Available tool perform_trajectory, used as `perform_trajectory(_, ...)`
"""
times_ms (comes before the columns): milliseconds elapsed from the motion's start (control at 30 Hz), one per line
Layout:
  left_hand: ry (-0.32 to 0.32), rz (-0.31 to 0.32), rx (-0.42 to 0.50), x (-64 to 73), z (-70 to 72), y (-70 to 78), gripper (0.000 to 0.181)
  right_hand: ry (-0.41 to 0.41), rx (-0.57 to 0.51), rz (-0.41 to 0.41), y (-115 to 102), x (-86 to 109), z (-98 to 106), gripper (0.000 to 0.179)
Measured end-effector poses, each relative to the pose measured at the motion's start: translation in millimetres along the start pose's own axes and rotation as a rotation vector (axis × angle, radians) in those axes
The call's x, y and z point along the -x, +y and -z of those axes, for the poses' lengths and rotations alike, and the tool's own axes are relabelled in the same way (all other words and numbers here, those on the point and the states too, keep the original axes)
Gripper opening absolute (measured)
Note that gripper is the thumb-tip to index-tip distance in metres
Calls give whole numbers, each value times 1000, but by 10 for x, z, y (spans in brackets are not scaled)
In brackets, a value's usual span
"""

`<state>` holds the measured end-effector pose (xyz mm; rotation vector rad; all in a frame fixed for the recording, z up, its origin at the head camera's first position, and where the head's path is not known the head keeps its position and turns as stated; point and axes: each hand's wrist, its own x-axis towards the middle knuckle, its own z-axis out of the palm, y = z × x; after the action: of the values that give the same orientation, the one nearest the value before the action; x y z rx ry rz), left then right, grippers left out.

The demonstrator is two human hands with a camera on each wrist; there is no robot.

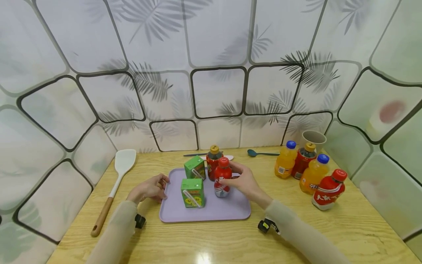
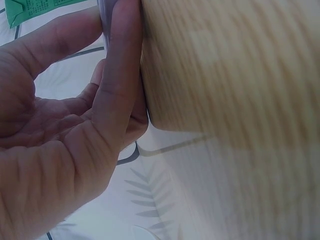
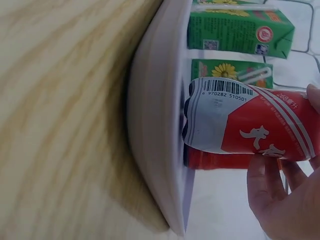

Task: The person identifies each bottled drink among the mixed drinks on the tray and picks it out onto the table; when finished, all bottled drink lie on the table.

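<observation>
My left hand is at the left edge of the lilac tray, with its rim pinched between thumb and finger in the left wrist view. My right hand grips a red bottle with a red cap by its upper part, from the right side. The bottle stands upright over the tray; its base looks close to the surface in the right wrist view. Also on the tray are a green juice carton in front, another green carton behind it, and a dark drink bottle with a yellow cap.
At right stand two orange drink bottles, a yellow-capped dark bottle, another red bottle and a beige cup. A dark spoon lies behind. A white spatula lies at left.
</observation>
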<state>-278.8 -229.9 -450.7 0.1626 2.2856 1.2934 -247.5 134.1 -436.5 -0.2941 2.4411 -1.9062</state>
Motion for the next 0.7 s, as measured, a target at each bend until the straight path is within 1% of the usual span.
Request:
perform_trajectory(233, 3, 0, 0, 8, -1, 7, 57, 54, 11, 10, -41, 46, 214, 76)
perform_trajectory(400, 0, -2, 4, 0, -2, -5, 57, 93, 24, -13, -38, 79, 365, 80)
perform_trajectory(700, -1, -10, 1, 4, 0, -9, 56, 134, 48, -31, -35, 165, 601, 81)
